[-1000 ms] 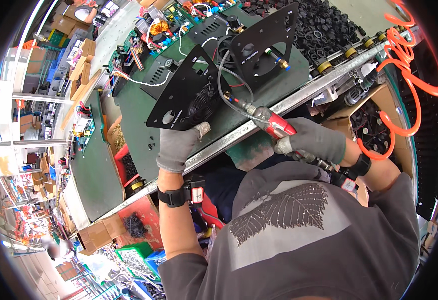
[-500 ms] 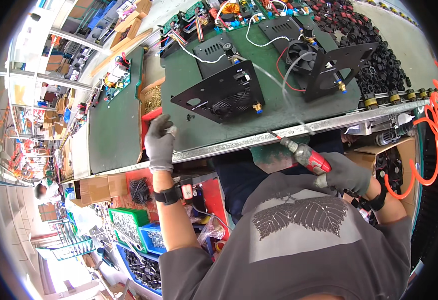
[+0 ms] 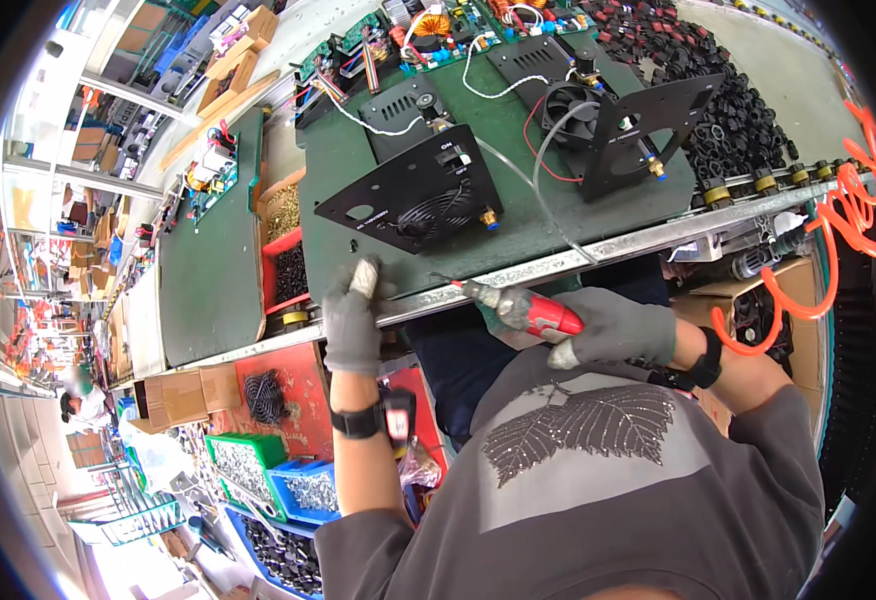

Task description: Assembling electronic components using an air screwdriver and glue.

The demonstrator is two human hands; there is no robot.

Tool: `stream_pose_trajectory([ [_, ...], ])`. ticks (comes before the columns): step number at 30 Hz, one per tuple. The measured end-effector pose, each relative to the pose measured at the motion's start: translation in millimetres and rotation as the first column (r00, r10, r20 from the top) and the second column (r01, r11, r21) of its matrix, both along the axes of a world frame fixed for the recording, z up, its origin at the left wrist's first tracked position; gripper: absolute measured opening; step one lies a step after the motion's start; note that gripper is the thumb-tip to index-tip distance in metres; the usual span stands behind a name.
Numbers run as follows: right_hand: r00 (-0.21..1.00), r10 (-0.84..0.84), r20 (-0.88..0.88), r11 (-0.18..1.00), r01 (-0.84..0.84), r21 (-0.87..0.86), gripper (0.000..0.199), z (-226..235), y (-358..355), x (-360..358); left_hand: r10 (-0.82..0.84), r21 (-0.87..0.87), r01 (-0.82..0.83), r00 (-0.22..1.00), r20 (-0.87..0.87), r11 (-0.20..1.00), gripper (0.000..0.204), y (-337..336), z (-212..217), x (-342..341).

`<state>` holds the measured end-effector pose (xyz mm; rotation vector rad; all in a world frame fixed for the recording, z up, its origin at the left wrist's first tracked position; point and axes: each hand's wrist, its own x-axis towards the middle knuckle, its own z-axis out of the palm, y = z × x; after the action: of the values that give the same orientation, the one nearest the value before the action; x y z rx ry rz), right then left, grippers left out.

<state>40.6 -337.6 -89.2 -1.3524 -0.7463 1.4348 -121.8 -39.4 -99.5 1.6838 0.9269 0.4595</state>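
My gloved right hand [image 3: 608, 325] wraps its fingers around a red-bodied screwdriver [image 3: 518, 305], held at the metal rail [image 3: 618, 245] with its thin tip aimed left. My left hand [image 3: 353, 315], beside the red bin [image 3: 283, 275] half a second ago, now rests half-curled on that rail below the black fan plate [image 3: 413, 190]. Whether it pinches anything I cannot tell.
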Motion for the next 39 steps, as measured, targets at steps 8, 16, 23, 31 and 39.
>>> stream_pose_trajectory([
  [8, 0.988, 0.077, 0.131, 0.997, -0.076, -0.01, 0.034, -11, 14, -9, 0.088, -0.711, 0.26, 0.907, 0.412, 0.653, 0.033, -39, -21, -23],
  [16, 0.996, 0.065, -0.06, 0.998, -0.065, 0.001, 0.039, -16, 15, -13, 0.056, -0.592, 0.206, 0.918, 0.393, 0.779, 0.033, -51, -10, -14],
  [23, 0.976, 0.078, -0.203, 0.997, -0.073, 0.033, 0.049, 3, 16, -13, 0.114, -0.224, -0.089, 0.988, 0.101, 0.971, 0.053, -47, 26, -41],
  [31, 0.994, 0.108, -0.002, 0.994, -0.108, -0.001, 0.039, 14, 6, 0, 0.417, 0.559, 0.089, 0.572, -0.707, 0.825, 0.108, 115, 59, -222],
  [39, 0.999, 0.039, 0.0, 0.999, -0.039, -0.016, 0.036, 4, -6, -3, 0.283, 0.381, 0.034, 0.609, -0.741, 0.924, 0.114, 153, 21, -242],
])
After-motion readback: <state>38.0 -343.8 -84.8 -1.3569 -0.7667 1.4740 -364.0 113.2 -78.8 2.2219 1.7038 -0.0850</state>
